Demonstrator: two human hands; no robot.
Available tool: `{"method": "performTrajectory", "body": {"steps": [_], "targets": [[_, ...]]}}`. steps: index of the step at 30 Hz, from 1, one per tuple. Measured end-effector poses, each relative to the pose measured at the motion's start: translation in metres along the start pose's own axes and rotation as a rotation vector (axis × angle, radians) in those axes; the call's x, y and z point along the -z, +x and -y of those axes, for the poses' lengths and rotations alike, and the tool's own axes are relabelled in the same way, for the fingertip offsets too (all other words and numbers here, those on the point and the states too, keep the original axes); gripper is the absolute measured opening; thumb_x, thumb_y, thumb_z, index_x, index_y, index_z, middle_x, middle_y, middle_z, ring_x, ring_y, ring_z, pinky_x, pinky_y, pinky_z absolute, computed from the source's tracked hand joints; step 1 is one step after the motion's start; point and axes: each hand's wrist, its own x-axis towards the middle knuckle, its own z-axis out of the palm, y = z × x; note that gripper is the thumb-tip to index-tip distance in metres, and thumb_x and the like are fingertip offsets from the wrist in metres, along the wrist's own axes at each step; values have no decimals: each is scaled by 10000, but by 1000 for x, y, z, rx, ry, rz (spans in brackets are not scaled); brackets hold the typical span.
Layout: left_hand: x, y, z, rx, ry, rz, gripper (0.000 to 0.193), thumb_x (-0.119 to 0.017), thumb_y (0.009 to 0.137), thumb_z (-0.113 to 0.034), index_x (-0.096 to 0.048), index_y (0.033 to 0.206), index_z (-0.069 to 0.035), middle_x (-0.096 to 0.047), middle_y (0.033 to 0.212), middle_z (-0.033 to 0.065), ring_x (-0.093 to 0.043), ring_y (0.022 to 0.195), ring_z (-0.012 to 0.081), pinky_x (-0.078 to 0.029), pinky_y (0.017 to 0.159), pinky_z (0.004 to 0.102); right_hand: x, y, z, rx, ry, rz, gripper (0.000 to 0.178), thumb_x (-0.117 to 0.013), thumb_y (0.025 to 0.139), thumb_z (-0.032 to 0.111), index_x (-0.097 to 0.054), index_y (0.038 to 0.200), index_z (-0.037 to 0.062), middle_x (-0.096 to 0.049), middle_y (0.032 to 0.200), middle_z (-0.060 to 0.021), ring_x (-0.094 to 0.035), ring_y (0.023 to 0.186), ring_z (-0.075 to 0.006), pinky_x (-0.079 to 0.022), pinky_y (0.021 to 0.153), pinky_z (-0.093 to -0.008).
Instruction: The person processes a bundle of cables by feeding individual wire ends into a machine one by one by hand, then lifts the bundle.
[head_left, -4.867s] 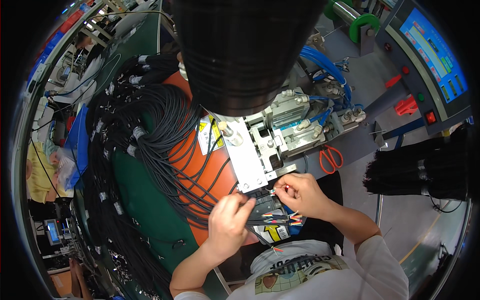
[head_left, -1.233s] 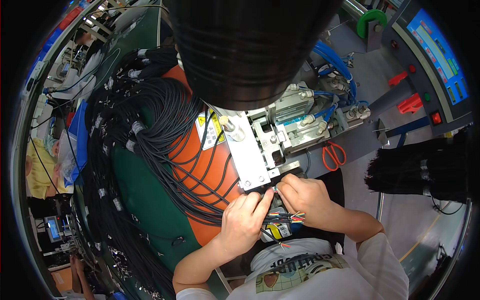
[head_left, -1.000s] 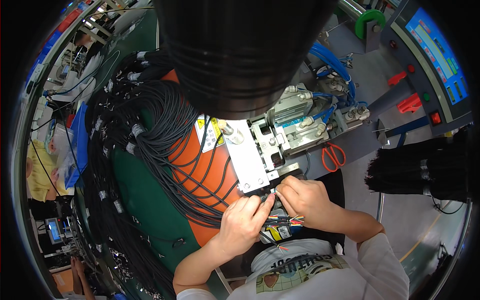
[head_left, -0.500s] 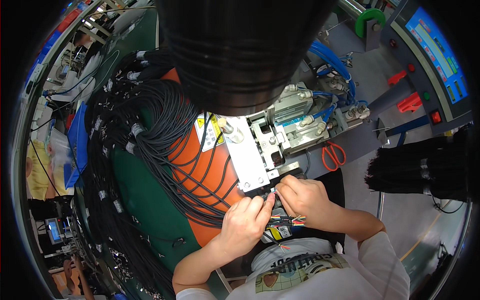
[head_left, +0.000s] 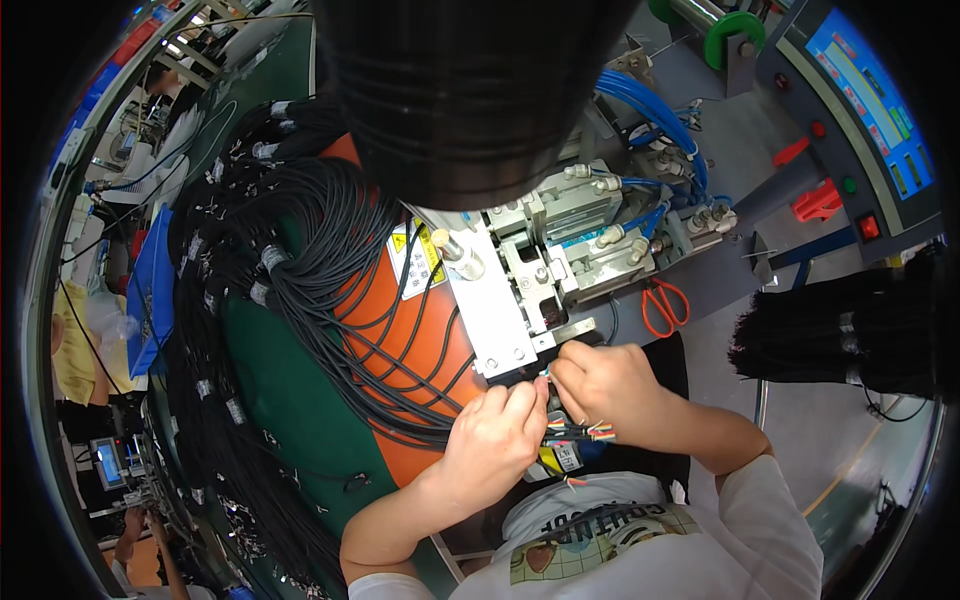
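Note:
In front of the machine's white metal block [head_left: 490,325], my two hands meet fingertip to fingertip. My left hand [head_left: 497,430] is closed, with black cables [head_left: 420,428] running in under it from the left. Pinched close beside it, my right hand [head_left: 605,390] has its fingers at small coloured wire ends [head_left: 546,374] that just show between the hands. Which fingers grip them is partly hidden. Below the right hand, a bunch of stripped cable ends [head_left: 598,431] fans out in red, yellow, white and green strands.
Bundled black cables [head_left: 325,215] cover an orange surface [head_left: 415,350] and green mat [head_left: 265,370] at left. Pneumatic cylinders with blue hoses [head_left: 655,110], red-handled scissors [head_left: 665,308], a control screen [head_left: 870,110] and a hanging black cable bundle [head_left: 820,330] are at right. A dark cylinder [head_left: 460,100] blocks the top.
Both hands have shifted slightly, the right one a little upward toward the machine. The fingertips stay together at the small wires.

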Motion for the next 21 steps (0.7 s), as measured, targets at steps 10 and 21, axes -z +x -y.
{"method": "performTrajectory", "body": {"steps": [10, 21], "targets": [[1, 1, 6, 33, -73, -48, 565, -658, 621, -75, -586, 1175, 14, -513, 873, 89, -564, 742, 240, -476, 641, 362, -15, -5, -6, -40, 259, -185, 108, -664, 784, 86, -605, 855, 31, -607, 809, -85, -611, 582, -270, -487, 506, -362], [-10, -30, 13, 242, -115, -251, 410, -628, 629, 48, -637, 1038, 25, -568, 884, 120, -559, 801, 280, -424, 669, 356, -11, -16, -1, -291, 494, -147, 199, -707, 791, 86, -648, 975, 38, -619, 752, -57, -584, 562, -182, -446, 495, -304]]}}
